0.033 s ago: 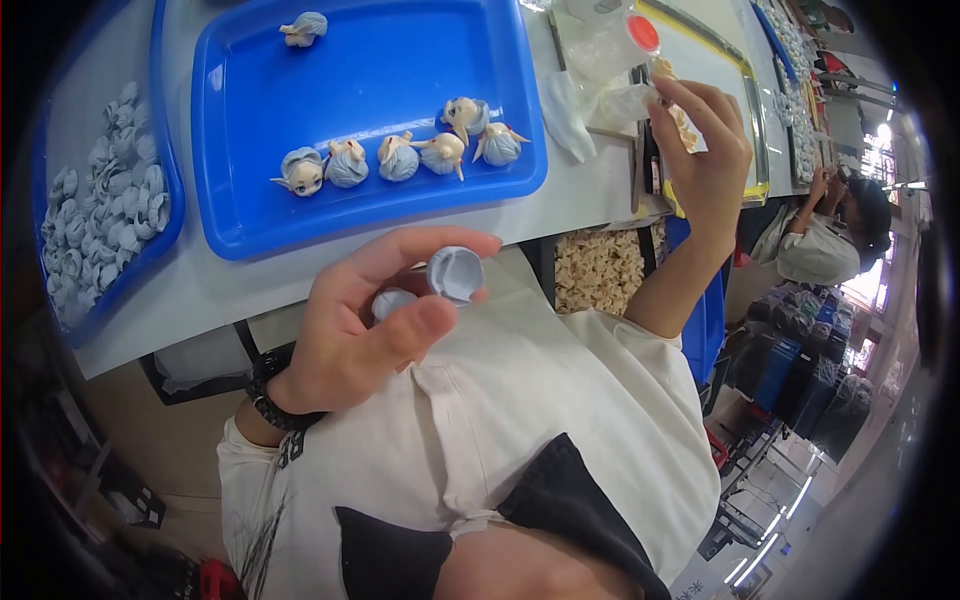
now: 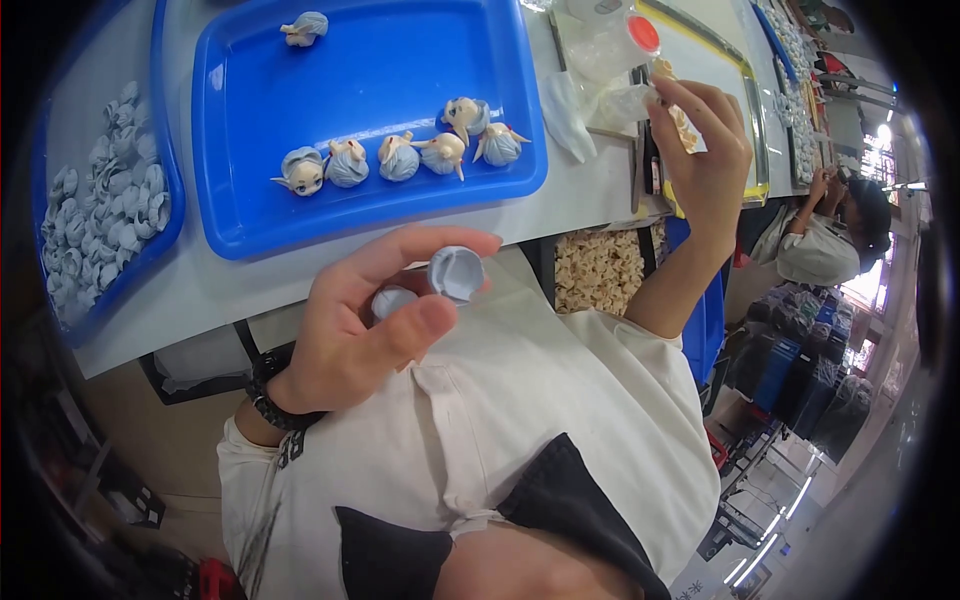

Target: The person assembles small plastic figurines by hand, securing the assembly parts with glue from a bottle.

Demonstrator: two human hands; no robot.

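Observation:
My left hand (image 2: 365, 325) is closed around a small hollow grey-blue doll hair piece (image 2: 457, 276), pinched between thumb and fingers with its inside facing up. A second grey-blue piece (image 2: 393, 301) sits deeper in the same hand, partly hidden by the fingers. My right hand (image 2: 703, 135) reaches to the far right, thumb and forefinger pinched beside a translucent plastic cup (image 2: 627, 103). Whatever lies between those fingertips is too small to make out. In the blue tray (image 2: 225, 215) lie several doll heads (image 2: 400, 157) with grey-blue hair and pointed ears.
Another blue tray (image 2: 172, 205) at the left holds a heap of loose hair pieces (image 2: 110, 210). A bottle with a red cap (image 2: 643, 34) stands at the back right. Below the table edge is a bin of beige parts (image 2: 598, 272). A co-worker (image 2: 830, 235) sits far right.

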